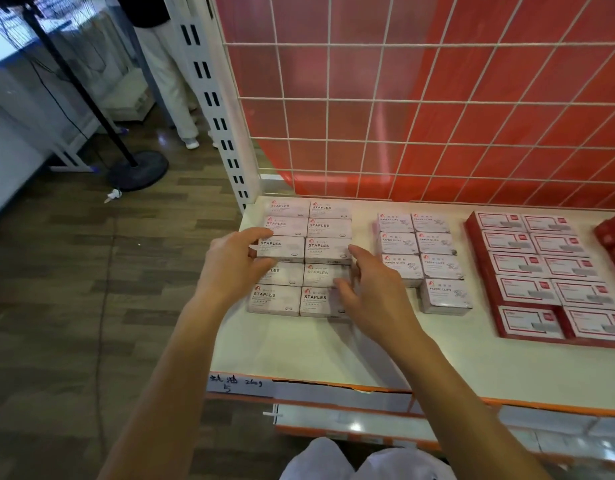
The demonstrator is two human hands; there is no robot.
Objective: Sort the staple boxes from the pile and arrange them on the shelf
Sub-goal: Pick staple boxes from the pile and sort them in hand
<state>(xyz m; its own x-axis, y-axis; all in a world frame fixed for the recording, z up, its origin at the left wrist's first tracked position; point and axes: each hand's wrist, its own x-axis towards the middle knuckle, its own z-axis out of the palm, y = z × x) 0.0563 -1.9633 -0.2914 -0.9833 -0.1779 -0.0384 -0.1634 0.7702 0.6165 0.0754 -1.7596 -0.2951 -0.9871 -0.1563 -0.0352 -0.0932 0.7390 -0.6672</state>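
Several white boxes marked STAPLES (328, 249) lie in two neat columns at the left end of the white shelf (299, 348). My left hand (235, 261) touches the left side of the columns, fingers relaxed and thumb near the third box. My right hand (372, 289) rests against the right side, fingers spread, fingertips by the third and fourth boxes. Neither hand grips a box. Part of the fourth-row boxes is hidden behind the hands.
White PAPER CLIPS boxes (417, 261) stand in two columns to the right, then red-and-white boxes (541, 275) and more red boxes (614, 244) at the far right. A red wire-grid back panel (420, 98) rises behind. A person's legs (171, 84) and a black stand (136, 168) are at left.
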